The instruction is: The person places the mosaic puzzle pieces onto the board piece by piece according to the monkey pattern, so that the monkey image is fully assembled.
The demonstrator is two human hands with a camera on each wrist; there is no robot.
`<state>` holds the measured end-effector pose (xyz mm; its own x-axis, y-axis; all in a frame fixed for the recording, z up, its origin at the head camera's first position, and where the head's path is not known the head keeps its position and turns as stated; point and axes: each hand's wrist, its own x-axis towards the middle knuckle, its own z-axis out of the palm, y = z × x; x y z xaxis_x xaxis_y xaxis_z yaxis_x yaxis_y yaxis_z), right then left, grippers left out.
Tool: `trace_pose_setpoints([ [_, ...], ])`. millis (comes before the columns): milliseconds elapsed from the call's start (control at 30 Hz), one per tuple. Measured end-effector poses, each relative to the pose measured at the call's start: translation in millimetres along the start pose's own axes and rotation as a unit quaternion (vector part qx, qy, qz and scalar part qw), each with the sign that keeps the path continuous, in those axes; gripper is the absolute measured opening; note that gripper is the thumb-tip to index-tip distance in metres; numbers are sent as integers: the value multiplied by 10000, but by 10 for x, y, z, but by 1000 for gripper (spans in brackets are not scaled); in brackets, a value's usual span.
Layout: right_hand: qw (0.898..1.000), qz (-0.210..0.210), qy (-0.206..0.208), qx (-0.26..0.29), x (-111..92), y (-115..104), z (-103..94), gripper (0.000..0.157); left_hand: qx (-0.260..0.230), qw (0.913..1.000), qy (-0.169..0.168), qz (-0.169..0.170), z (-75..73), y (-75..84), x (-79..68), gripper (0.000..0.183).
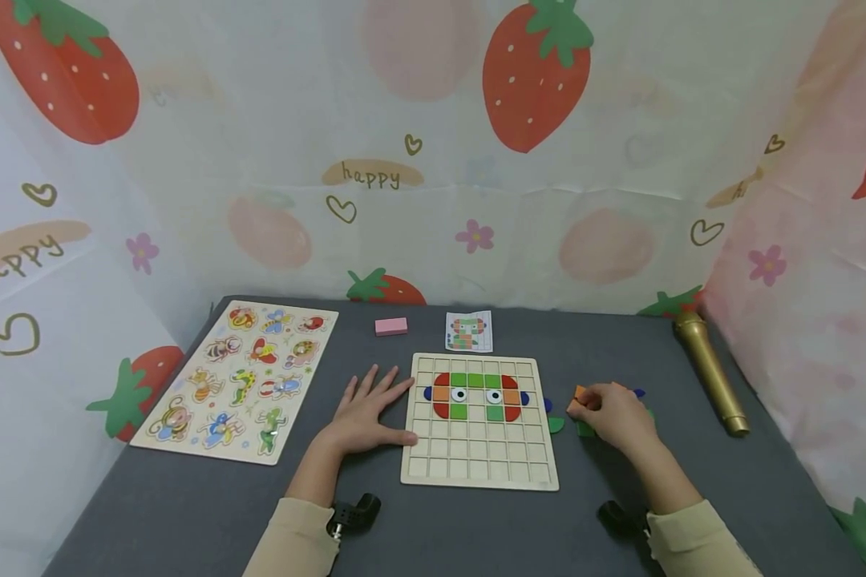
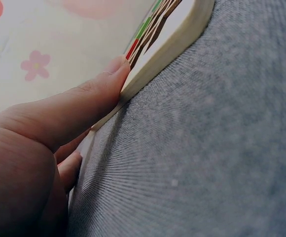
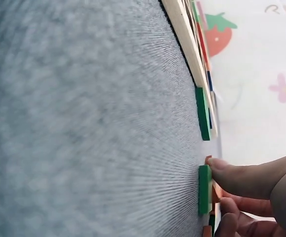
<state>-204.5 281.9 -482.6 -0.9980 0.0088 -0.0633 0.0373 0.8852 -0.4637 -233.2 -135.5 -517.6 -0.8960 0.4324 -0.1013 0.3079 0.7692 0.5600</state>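
Grid board [image 1: 479,450], wooden, at the table's [image 1: 476,533] centre; coloured tiles [image 1: 477,380] across its far half, near rows bare. Left hand [image 1: 364,417]: fingers spread straight, thumb touching the board's left edge. Right hand [image 1: 616,415]: thumb and fingers pinching what appears to be an orange piece [image 1: 580,392], right of the board, near loose green pieces [image 1: 556,425]. Handling, as judged: grip by edges, check orientation against the picture card [image 1: 469,332] beyond, seat flat within one cell, left hand bracing. Writing: "happy" on the backdrop [image 1: 281,128], middle and left; no brand legible.
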Motion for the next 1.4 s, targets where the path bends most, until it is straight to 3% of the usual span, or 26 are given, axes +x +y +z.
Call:
trace_pose_setpoints([
  [267,9986,-236,-87,472,18,-116,-10,24,-30,10000,-3,-27,-2,-9,-9,101],
  [633,9923,-375,-215,1160,-7,-508,30,18,-48,10000,30,28,3,-11,-7,101],
  [1033,9839,-1013,-412,1410,-27,-966,266,8,-61,10000,31,9,-9,-10,-9,100],
  [1400,9822,-1060,-624,1420,52,-1249,587,7,-52,10000,-10,-33,-7,17,-3,100],
])
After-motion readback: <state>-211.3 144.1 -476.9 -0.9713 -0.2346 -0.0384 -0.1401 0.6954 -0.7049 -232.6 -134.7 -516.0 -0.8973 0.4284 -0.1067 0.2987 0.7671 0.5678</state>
